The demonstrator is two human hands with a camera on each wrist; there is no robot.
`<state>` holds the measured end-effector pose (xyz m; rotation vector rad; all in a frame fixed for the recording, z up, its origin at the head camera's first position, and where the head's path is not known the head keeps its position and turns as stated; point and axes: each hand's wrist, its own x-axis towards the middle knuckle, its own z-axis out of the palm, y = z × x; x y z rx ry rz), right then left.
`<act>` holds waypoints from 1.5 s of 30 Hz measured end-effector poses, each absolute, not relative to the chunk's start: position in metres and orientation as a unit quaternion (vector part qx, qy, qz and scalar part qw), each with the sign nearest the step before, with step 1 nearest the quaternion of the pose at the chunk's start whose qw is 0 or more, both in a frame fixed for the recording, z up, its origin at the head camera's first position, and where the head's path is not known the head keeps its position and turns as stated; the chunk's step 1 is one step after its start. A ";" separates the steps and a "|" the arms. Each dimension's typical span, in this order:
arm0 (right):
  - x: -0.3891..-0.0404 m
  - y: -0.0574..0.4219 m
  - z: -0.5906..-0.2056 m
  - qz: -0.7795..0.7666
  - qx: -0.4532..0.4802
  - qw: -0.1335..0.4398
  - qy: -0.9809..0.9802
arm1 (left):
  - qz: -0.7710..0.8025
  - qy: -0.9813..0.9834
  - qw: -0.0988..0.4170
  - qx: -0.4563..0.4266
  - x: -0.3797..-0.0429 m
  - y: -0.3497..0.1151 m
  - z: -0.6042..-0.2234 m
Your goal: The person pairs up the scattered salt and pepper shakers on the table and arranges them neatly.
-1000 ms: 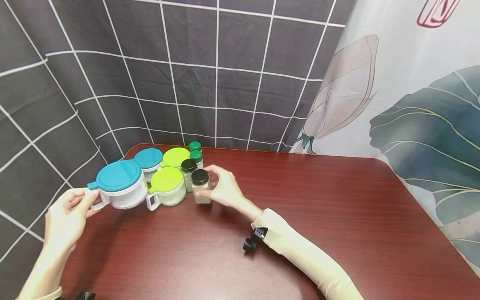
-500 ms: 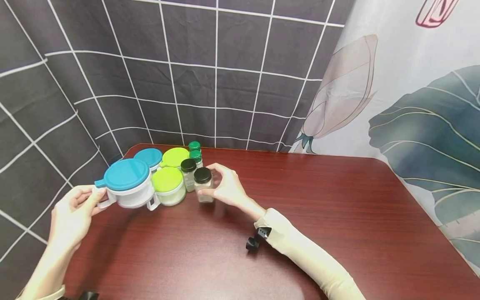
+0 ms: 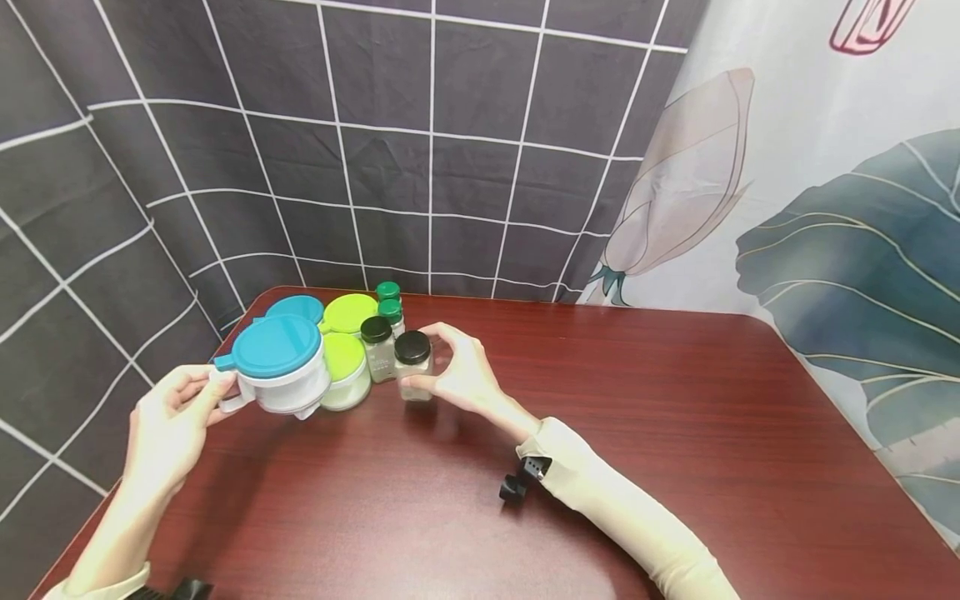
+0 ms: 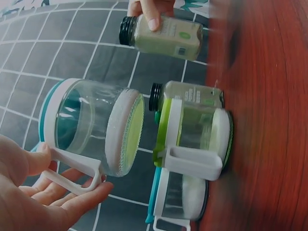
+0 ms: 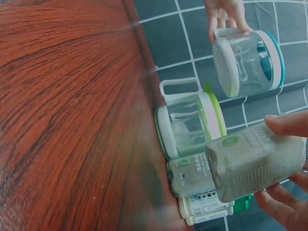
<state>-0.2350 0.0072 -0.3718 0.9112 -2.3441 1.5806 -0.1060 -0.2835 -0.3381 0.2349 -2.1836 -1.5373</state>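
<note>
Up off the worktop (image 3: 637, 408) comes the blue pot (image 3: 276, 348), its white handle pinched in the left hand (image 3: 167, 427), clear walls showing but contents hard to tell, while the right hand (image 3: 465, 379) grips a jar (image 3: 413, 357) filled with something pale, also raised. Standing below are the second jar (image 3: 380, 354), likewise pale inside, the front green pot (image 3: 347, 375), the rear green pot (image 3: 351, 313), the rear blue pot (image 3: 298, 307) and two green-capped bottles (image 3: 390, 310). Against half a second ago, the blue pot sits further right, hiding more of the front green pot from the head view, and the gripped jar edges rightward too.
</note>
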 end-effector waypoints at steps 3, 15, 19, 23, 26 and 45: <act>-0.234 0.009 -0.370 0.527 0.308 0.090 -0.787 | -0.536 -0.809 0.222 0.091 -0.107 -0.278 -0.335; -0.234 0.016 -0.367 0.522 0.309 0.096 -0.789 | -0.557 -0.803 0.200 0.065 -0.111 -0.264 -0.336; -0.234 0.020 -0.366 0.519 0.301 0.100 -0.794 | -0.553 -0.808 0.193 0.061 -0.113 -0.257 -0.337; -0.234 0.024 -0.368 0.522 0.302 0.104 -0.791 | -0.544 -0.815 0.189 0.063 -0.114 -0.251 -0.339; -0.234 0.026 -0.368 0.521 0.303 0.109 -0.790 | -0.551 -0.812 0.184 0.064 -0.115 -0.245 -0.339; -0.230 0.044 -0.366 0.515 0.292 0.117 -0.797 | -0.541 -0.825 0.147 0.077 -0.127 -0.220 -0.343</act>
